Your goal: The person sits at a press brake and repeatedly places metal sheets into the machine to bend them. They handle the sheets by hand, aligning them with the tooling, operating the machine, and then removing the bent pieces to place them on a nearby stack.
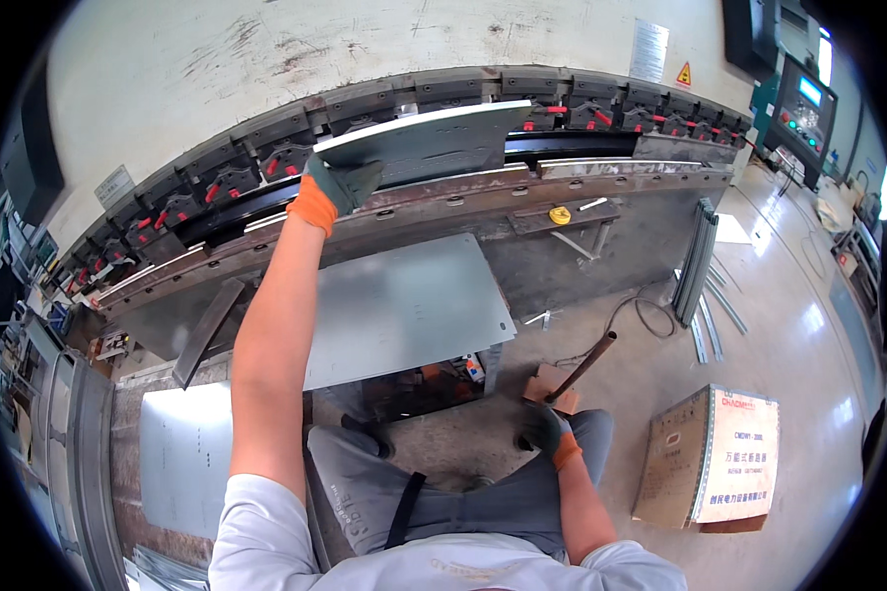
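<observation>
My left hand (343, 187), in a dark glove with an orange cuff, reaches forward and is closed on the left end of a grey sheet-metal panel (439, 150). The panel has a pale upper edge and stands tilted in front of the tooling of a press brake (384, 209). Below my left forearm lies a large flat grey metal sheet (414, 300). My right hand (544, 429), gloved the same way, is low by my right knee. Beside it a brown metal tube (583, 364) rises from near a reddish-brown block; the fingers are too dark to show whether they hold it.
A yellow tape measure (560, 215) lies on a small shelf (532, 221) on the machine's front. Long grey metal strips (698, 261) lean at the right. A cardboard box (708, 458) stands on the floor at lower right. Another metal sheet (177, 458) lies at left. A control panel (803, 118) hangs far right.
</observation>
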`<state>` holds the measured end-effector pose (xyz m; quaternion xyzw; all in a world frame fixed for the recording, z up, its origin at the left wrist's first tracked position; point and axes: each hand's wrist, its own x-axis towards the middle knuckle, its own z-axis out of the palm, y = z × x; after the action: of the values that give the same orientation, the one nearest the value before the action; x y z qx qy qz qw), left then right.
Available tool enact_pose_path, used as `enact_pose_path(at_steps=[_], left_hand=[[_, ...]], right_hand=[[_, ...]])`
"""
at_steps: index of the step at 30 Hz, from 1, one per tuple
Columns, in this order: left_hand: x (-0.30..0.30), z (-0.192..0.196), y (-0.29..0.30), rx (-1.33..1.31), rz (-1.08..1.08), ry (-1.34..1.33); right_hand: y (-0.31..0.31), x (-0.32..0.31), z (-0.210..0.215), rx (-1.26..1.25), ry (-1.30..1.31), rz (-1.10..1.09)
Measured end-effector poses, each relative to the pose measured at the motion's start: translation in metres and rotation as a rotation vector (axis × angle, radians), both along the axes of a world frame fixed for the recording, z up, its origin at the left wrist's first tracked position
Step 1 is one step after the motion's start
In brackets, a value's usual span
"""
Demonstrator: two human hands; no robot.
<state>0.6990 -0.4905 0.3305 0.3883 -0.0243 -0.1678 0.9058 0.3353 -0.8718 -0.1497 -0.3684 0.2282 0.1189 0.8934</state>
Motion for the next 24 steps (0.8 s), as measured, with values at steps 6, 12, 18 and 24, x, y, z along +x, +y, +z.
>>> enact_pose_path(at_steps=[6, 12, 18, 24], left_hand=[[0.001, -0.009, 0.004, 0.025, 0.057, -0.029], [0.031, -0.021, 0.018, -0.231, 0.005, -0.049], [0.014, -0.070, 0.028, -0.195, 0.098, -0.119], [-0.125, -0.164, -0.095, -0.216, 0.047, -0.008]], right_hand=[[0.009, -0.002, 0.024, -0.013, 0.109, -0.036], [0.018, 0.001, 0.036, -0.006, 0.141, -0.061], [0.070, 0.006, 0.081, -0.218, -0.105, -0.037], [0.123, 0.028, 0.203, -0.229, -0.757, -0.131]])
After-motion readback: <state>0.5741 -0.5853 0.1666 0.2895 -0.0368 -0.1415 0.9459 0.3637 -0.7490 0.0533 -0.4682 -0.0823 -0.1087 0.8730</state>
